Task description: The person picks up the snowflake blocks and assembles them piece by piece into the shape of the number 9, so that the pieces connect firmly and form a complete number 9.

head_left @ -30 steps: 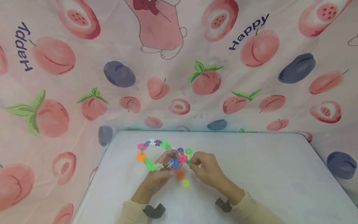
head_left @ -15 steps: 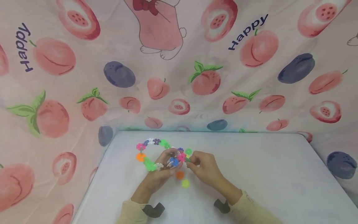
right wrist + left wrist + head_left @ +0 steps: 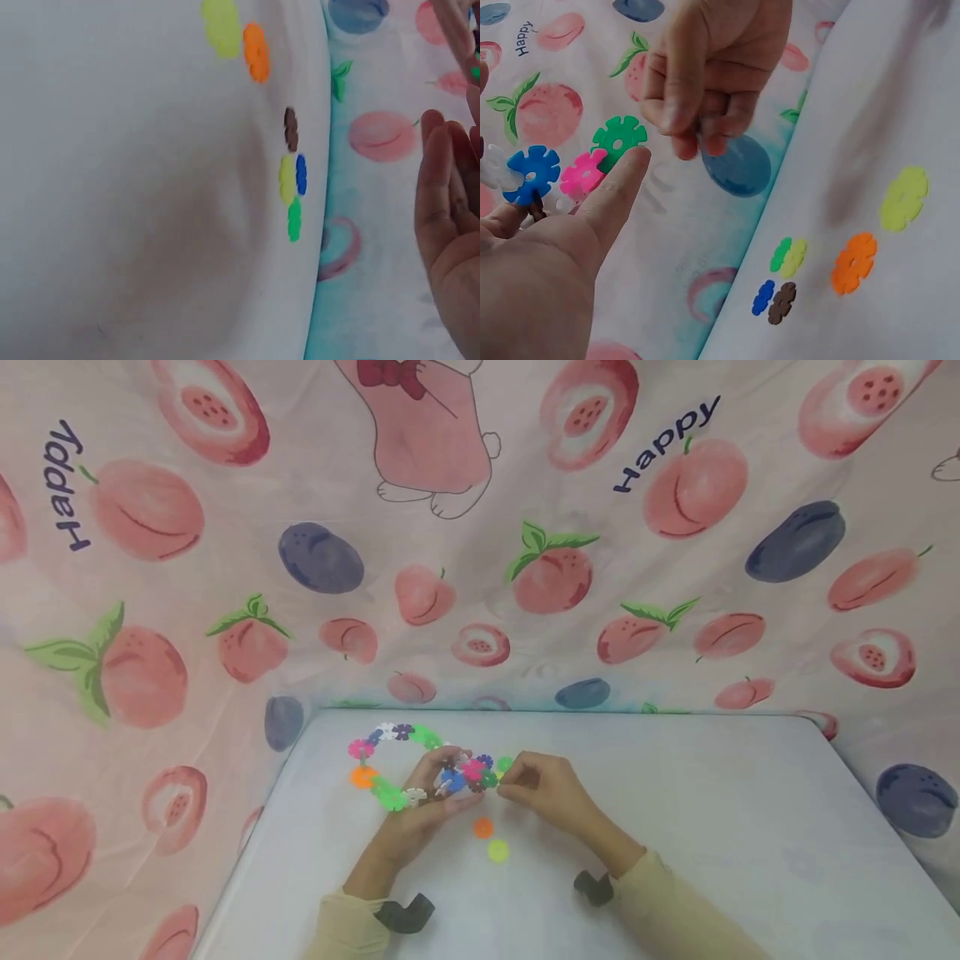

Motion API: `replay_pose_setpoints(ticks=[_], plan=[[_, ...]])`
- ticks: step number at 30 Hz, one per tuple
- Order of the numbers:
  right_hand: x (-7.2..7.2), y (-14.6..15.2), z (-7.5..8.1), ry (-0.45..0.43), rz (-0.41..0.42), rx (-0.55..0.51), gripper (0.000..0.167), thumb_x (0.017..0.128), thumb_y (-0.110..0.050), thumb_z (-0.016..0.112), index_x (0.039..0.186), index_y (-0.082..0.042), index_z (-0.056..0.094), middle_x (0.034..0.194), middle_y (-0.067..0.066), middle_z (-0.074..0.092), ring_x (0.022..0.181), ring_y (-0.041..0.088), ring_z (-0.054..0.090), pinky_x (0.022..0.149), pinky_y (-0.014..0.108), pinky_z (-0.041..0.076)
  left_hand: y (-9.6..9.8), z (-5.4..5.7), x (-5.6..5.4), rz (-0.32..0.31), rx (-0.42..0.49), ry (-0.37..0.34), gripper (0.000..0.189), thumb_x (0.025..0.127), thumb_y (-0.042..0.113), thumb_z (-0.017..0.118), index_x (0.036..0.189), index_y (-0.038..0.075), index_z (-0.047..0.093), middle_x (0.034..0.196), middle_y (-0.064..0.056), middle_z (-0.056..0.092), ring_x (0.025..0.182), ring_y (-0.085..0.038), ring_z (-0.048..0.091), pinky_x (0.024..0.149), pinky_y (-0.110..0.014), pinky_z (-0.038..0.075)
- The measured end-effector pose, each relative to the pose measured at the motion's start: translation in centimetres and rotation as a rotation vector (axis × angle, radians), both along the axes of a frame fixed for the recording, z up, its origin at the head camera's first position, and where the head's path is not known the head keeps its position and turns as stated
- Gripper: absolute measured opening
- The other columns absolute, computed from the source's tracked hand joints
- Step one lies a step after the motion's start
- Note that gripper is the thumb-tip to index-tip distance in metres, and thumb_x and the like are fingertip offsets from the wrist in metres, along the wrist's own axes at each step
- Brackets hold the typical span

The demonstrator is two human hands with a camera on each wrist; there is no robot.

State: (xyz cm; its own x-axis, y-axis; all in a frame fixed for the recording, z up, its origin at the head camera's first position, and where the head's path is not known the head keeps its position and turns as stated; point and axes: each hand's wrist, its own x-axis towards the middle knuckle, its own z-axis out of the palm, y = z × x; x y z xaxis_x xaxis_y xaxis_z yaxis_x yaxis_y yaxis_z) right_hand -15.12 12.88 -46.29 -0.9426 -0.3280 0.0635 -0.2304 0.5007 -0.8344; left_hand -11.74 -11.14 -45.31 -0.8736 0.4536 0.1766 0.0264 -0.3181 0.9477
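Notched plastic flower discs of many colours are joined into a curved chain [image 3: 390, 797] in the head view. My left hand [image 3: 418, 817] holds it near its right end, raised over the table. A blue disc [image 3: 532, 174], a pink disc [image 3: 583, 174] and a dark green disc [image 3: 619, 142] are linked at that end in the left wrist view. The left index finger lies against the green disc. My right hand [image 3: 549, 783] is just right of it, apart from it, its fingers bent and relaxed with nothing visible between them. The right wrist view shows its fingers [image 3: 433, 180] partly.
On the white table [image 3: 712, 827] lie a loose orange disc [image 3: 483, 828] and a yellow disc [image 3: 498, 851]. Beyond them is a small group with green, yellow, blue and brown discs [image 3: 782, 303]. A fruit-print cloth [image 3: 450, 543] hangs behind the table's far edge.
My right hand pinched the dark green disc at the chain's end earlier and has let go of it. The left hand has shifted the chain a little left and away from me.
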Motion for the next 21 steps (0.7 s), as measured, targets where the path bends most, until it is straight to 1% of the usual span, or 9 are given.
replay_pose_setpoints(ticks=[3, 5, 7, 9, 13, 15, 19, 21], plan=[[-0.9, 0.2, -0.5, -0.050, -0.021, 0.040, 0.012, 0.088, -0.025, 0.081, 0.086, -0.028, 0.069, 0.089, -0.013, 0.071, 0.089, 0.010, 0.067, 0.080, 0.029, 0.059, -0.3, 0.1, -0.1, -0.002, 0.043, 0.023, 0.060, 0.093, -0.010, 0.053, 0.147, -0.002, 0.028, 0.148, -0.015, 0.034, 0.128, -0.023, 0.056, 0.106, -0.042, 0.052], [-1.5, 0.2, -0.8, -0.074, -0.041, 0.089, 0.011, 0.088, -0.027, 0.081, 0.088, -0.027, 0.070, 0.092, -0.011, 0.071, 0.091, 0.012, 0.067, 0.078, 0.030, 0.059, -0.6, -0.1, -0.1, -0.019, 0.081, 0.042, 0.059, 0.093, -0.010, 0.052, 0.146, -0.003, 0.027, 0.147, -0.018, 0.032, 0.129, -0.025, 0.056, 0.106, -0.045, 0.051], [-2.2, 0.2, -1.3, -0.097, -0.059, 0.139, 0.011, 0.088, -0.028, 0.081, 0.089, -0.026, 0.070, 0.095, -0.010, 0.071, 0.094, 0.014, 0.066, 0.076, 0.030, 0.059, -0.9, -0.2, -0.2, -0.029, 0.095, 0.054, 0.059, 0.094, -0.008, 0.052, 0.147, -0.003, 0.027, 0.148, -0.016, 0.031, 0.131, -0.025, 0.055, 0.106, -0.046, 0.051], [-2.8, 0.0, -1.7, -0.112, -0.077, 0.182, 0.011, 0.087, -0.029, 0.081, 0.091, -0.026, 0.071, 0.099, -0.008, 0.071, 0.097, 0.017, 0.064, 0.075, 0.032, 0.059, -1.1, -0.3, -0.3, -0.032, 0.099, 0.048, 0.060, 0.094, -0.006, 0.054, 0.148, -0.001, 0.027, 0.149, -0.016, 0.029, 0.133, -0.026, 0.054, 0.106, -0.045, 0.051], [-4.1, -0.3, -2.8, -0.103, -0.085, 0.241, 0.016, 0.086, -0.028, 0.082, 0.101, -0.024, 0.075, 0.109, -0.004, 0.072, 0.103, 0.019, 0.063, 0.085, 0.038, 0.058, -1.4, -0.5, -0.2, -0.043, 0.116, 0.048, 0.061, 0.093, -0.009, 0.050, 0.149, 0.000, 0.027, 0.150, -0.015, 0.026, 0.134, -0.026, 0.053, 0.107, -0.045, 0.051], [-4.5, -0.4, -3.2, -0.100, -0.075, 0.276, 0.024, 0.088, -0.027, 0.081, 0.110, -0.022, 0.076, 0.114, -0.002, 0.071, 0.103, 0.019, 0.062, 0.092, 0.041, 0.056, -1.5, -0.5, -0.2, -0.054, 0.134, 0.057, 0.061, 0.092, -0.011, 0.047, 0.149, -0.001, 0.027, 0.150, -0.016, 0.027, 0.134, -0.026, 0.053, 0.108, -0.046, 0.050], [-4.9, -0.5, -3.9, -0.136, -0.063, 0.367, 0.039, 0.093, -0.025, 0.074, 0.132, -0.025, 0.069, 0.117, 0.000, 0.063, 0.102, 0.019, 0.057, 0.099, 0.043, 0.053, -1.7, -0.6, -0.1, -0.071, 0.152, 0.072, 0.061, 0.092, -0.013, 0.043, 0.149, 0.000, 0.028, 0.149, -0.017, 0.028, 0.134, -0.024, 0.053, 0.108, -0.048, 0.049], [-5.1, -0.6, -4.1, -0.136, -0.050, 0.408, 0.042, 0.095, -0.022, 0.072, 0.137, -0.025, 0.066, 0.118, 0.002, 0.059, 0.105, 0.021, 0.056, 0.102, 0.044, 0.051, -1.7, -0.7, -0.1, -0.072, 0.157, 0.077, 0.061, 0.091, -0.013, 0.043, 0.149, 0.002, 0.029, 0.149, -0.016, 0.028, 0.134, -0.023, 0.052, 0.108, -0.048, 0.049]])
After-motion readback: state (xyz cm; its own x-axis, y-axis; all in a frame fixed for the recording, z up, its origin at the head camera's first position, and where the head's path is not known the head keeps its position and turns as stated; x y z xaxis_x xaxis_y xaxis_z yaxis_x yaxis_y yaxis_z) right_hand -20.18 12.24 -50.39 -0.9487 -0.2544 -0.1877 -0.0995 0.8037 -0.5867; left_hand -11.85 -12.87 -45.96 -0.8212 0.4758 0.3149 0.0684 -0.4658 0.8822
